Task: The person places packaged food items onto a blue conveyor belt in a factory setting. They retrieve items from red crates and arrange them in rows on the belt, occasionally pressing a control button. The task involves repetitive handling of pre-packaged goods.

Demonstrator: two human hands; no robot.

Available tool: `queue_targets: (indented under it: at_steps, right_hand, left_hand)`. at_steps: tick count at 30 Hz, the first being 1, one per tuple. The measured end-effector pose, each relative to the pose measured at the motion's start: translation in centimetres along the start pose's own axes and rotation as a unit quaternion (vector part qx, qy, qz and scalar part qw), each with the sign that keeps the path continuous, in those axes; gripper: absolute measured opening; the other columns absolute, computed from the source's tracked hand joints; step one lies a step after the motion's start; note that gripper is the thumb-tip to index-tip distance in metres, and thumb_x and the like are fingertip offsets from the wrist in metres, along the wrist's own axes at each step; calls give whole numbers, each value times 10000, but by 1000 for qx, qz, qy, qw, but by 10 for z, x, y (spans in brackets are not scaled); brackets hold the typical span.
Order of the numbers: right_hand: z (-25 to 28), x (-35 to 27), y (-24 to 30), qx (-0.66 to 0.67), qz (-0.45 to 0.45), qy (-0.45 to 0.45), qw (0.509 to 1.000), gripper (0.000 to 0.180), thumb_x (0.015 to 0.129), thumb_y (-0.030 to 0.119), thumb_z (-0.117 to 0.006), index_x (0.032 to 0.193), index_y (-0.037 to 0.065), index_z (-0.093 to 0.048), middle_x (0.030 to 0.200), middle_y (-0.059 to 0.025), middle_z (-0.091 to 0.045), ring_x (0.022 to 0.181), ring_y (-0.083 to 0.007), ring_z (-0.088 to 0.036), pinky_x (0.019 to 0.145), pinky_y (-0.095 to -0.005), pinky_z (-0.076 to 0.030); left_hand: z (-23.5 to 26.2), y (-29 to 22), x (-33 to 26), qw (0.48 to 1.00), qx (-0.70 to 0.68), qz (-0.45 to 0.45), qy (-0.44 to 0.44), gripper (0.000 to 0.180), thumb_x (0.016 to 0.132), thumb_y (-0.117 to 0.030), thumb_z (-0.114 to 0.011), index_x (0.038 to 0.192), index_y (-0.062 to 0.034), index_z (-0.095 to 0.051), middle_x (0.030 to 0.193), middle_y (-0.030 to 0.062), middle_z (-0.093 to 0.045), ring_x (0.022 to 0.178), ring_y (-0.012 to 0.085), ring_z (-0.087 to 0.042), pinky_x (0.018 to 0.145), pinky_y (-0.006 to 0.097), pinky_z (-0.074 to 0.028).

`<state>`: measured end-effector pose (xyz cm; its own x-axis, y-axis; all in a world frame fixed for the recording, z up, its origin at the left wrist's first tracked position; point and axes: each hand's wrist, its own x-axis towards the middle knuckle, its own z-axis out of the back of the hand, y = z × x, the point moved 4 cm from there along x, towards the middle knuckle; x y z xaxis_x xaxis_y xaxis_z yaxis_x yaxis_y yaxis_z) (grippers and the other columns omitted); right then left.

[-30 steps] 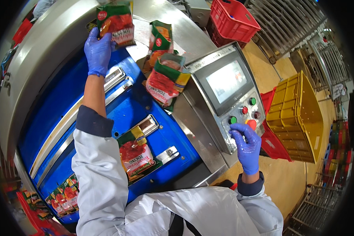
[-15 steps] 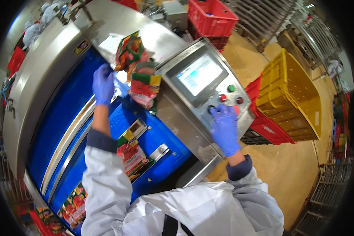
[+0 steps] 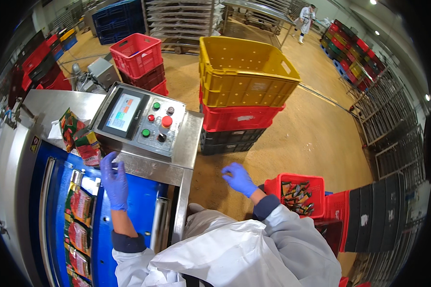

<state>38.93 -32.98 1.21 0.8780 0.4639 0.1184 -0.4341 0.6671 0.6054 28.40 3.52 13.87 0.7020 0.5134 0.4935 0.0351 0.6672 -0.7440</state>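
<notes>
Red-and-green printed foil pouch [image 3: 88,149] sits at the top end of the blue conveyor bed [image 3: 129,210], tucked just under the lower left corner of the grey steel control panel with screen and coloured buttons [image 3: 140,119]. A 2nd similar pouch [image 3: 71,128] lies just beyond it on the steel deck. Left hand in blue nitrile glove [image 3: 114,181] is spread flat, fingers released, gripping nothing; the pouch lies just up and to the left of its fingertips, close but apart as far as the fisheye lets me judge. Pouch long axis runs roughly along the belt, away from the person. Right hand in blue glove [image 3: 239,178] hangs loosely curled and empty over the floor, well apart from the pouch, nearer the small red crate of packets [image 3: 297,193]. Left hand is clearly nearer.
</notes>
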Motion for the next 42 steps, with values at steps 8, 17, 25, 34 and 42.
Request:
queue_targets:
  at_steps: [8, 17, 25, 34, 42]
  right_hand:
    - [-6, -209, -220, -75, -354, 158, 919, 198, 733, 265, -596, 804, 98, -673, 817, -127, -655, 775, -295, -631, 701, -385, -498]
    - [6, -421, -280, -272, -237, 388, 848, 137, 753, 195, -533, 786, 137, -652, 776, -97, -645, 681, -268, -620, 579, -388, -480]
    - [66, -398, -286, 293, -506, 141, 799, 157, 837, 183, -532, 802, 64, -628, 608, -45, -590, 485, -155, -568, 452, -272, -456]
    - [194, -555, -344, 251, -604, -496, 571, 90, 812, 118, -568, 797, 66, -640, 650, -14, -562, 520, -104, -517, 488, -238, -432]
    - [154, -713, -269, 223, -674, -613, 347, 193, 853, 191, -544, 1023, 107, -576, 749, 20, -537, 581, -78, -502, 469, -220, -412]
  left_hand:
    - [-115, -71, -34, 980, -88, -39, 173, 331, 790, 1, -593, 1111, -47, -532, 1029, 56, -513, 769, 145, -494, 691, 264, -446]
    - [-247, -151, -85, 926, -111, -98, 347, 311, 777, -59, -628, 1077, -50, -543, 999, 77, -548, 711, 169, -529, 678, 276, -460]
    - [-377, -213, -165, 844, -90, -142, 510, 356, 778, -77, -640, 1118, -35, -542, 1022, 97, -575, 705, 167, -558, 680, 279, -475]
    - [-504, -284, -276, 709, -68, -130, 689, 404, 815, -78, -622, 1205, -53, -522, 1051, 39, -587, 759, 83, -505, 705, 224, -445]
    - [-560, -312, -358, 591, -57, -229, 771, 400, 790, -126, -646, 1169, -59, -538, 1023, 107, -596, 715, 159, -563, 696, 285, -472]
